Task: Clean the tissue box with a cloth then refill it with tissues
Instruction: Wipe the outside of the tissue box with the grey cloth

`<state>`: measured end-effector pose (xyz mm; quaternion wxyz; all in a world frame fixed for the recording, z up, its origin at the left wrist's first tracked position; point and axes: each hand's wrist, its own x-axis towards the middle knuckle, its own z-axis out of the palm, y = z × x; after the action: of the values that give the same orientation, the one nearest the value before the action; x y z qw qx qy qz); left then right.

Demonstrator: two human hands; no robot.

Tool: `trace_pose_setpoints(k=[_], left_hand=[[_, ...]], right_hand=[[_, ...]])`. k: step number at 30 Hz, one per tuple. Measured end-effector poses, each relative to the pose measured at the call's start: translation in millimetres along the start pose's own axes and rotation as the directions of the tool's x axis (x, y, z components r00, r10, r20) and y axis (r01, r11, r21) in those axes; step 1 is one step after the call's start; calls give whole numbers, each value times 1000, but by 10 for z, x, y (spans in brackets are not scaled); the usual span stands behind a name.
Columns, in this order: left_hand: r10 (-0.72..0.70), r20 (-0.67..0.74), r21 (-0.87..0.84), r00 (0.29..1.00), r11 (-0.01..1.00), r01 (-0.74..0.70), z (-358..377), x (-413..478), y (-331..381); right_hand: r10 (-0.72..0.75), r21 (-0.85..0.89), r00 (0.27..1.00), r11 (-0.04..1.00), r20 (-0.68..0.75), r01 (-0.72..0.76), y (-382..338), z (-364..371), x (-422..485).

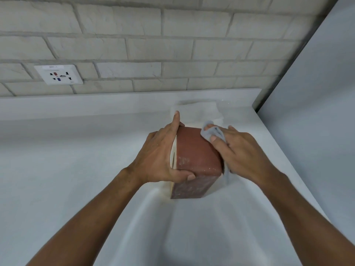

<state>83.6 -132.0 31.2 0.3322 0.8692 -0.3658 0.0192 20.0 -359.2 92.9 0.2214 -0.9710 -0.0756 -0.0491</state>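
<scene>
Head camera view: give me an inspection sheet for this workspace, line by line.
Surface: pale grey counter, smooth.
Job's things: brown tissue box stands on the counter, whitish marks on it; grey cloth against its right side; white tissues lie behind it.
Clutter: nothing seen.
Hands: left hand grips the box; right hand holds the cloth to it.
Cables: nothing seen.
Surroundings: pale brick wall with a socket; grey panel on the right.
</scene>
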Motion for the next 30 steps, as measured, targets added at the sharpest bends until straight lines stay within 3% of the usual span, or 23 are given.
trace_pose_setpoints(k=[2,6,9,12,14,21,25,30], left_hand=[[10,2,-12,1000,1000,-10,1,10,-9],[10,-6,-37,1000,999,-10,14,15,-25],[-18,-20,-65,1000,998,16,18,-13,-3],[-42,-29,-106,999,994,39,26,-24,32],[-48,-37,-113,998,993,43,31,-21,41],[-52,-64,-136,997,990,43,17,-36,81],[-66,-36,-88,997,994,63,18,-35,87],[-86,-12,-78,996,993,85,29,-53,103]], right_hand=[[-62,-76,998,995,-15,60,-148,114,55],[-153,-22,988,988,36,154,-257,170,-64],[-76,68,997,995,15,75,-71,14,-83],[21,-13,1000,1000,-4,-21,-30,-17,41],[-9,-88,1000,996,-11,8,-146,65,148],[-144,-50,988,988,50,146,-406,167,355],[-11,-75,991,997,131,21,-182,60,288],[148,68,989,987,-23,-146,133,-62,61]])
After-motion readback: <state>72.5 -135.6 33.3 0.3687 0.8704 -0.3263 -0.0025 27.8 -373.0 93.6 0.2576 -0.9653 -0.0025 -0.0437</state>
